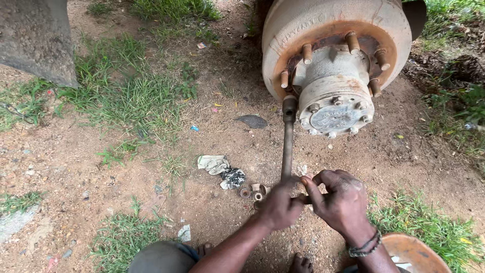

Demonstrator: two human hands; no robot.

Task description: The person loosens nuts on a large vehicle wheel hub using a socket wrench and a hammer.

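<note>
- The near end of a long socket wrench [287, 151] is gripped by both hands, low in the view.
- The left hand [279, 206] is wrapped shut around the handle.
- The right hand [339, 201] is closed on the same handle, fingers curled over it.
- The wrench's socket end is set on a lower-left stud of the wheel hub [336, 76].
- Loose nuts [254, 192] are seen on the dirt just beside the left hand, with a crumpled rag [221, 169] nearby.
</note>
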